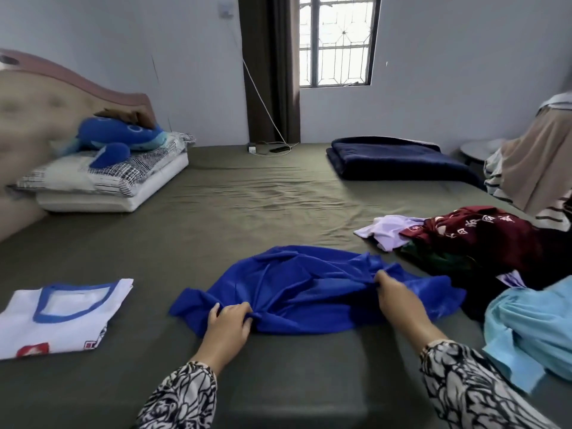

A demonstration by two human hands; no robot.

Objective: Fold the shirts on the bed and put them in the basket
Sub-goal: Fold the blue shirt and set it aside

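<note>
Here both hands, left hand (229,320) and right hand (397,297), have their fingers curled into bunched folds of the crumpled royal-blue fabric shirt (305,287) on the olive-sheeted bed (247,193). It looks ready for spreading flat before folding; no basket shows.

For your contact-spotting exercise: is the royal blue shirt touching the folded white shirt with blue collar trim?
Apart. The head view shows the blue shirt and the white shirt separated by a bare strip of the olive sheet.
</note>
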